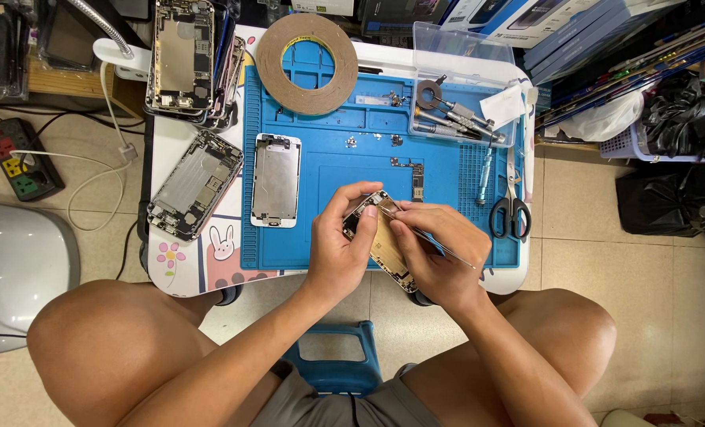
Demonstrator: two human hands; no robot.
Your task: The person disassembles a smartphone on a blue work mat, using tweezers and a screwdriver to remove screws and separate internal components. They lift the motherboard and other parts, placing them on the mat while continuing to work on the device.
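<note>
My left hand (342, 245) grips an opened phone housing (382, 245) by its upper left edge, tilted over the front of the blue work mat (329, 229). My right hand (439, 249) pinches thin metal tweezers (431, 241), their tips touching the top of the housing. A silver display backplate (276, 179) lies flat on the mat to the left of my hands.
Another opened phone housing (195, 183) lies on the table's left edge, with a stack of housings (186, 59) behind it. A large tape roll (307, 63), a clear tool box (467, 87), scissors (510, 212) and a small board (416, 180) sit on the mat. A power strip (16, 158) lies on the floor.
</note>
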